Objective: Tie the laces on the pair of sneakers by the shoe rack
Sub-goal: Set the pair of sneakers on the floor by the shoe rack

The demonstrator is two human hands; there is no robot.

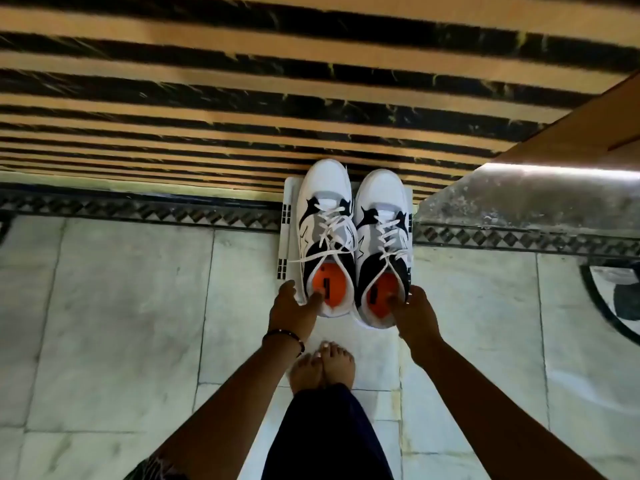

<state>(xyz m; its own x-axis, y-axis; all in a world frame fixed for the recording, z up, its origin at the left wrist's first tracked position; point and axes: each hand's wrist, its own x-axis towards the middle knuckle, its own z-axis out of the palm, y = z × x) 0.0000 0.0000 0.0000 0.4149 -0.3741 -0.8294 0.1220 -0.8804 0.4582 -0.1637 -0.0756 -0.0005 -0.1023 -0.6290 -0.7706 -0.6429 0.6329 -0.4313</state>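
Observation:
Two white, grey and black sneakers with orange insoles stand side by side, toes pointing away from me. The left sneaker (325, 216) has loose white laces trailing out to its left side; the right sneaker (381, 223) has loose laces running down into its opening. My left hand (294, 306) grips the left sneaker's collar, thumb outside, fingers inside on the insole. My right hand (412, 310) holds the right sneaker's heel collar the same way. Both sneakers rest on a white mat or box (287, 223) on the floor.
A staircase with tan and black striped steps (242, 98) rises just beyond the sneakers' toes. A wooden panel and shiny ledge (540, 199) stand at the right. My bare feet (322, 368) are on pale marble tiles directly behind the sneakers.

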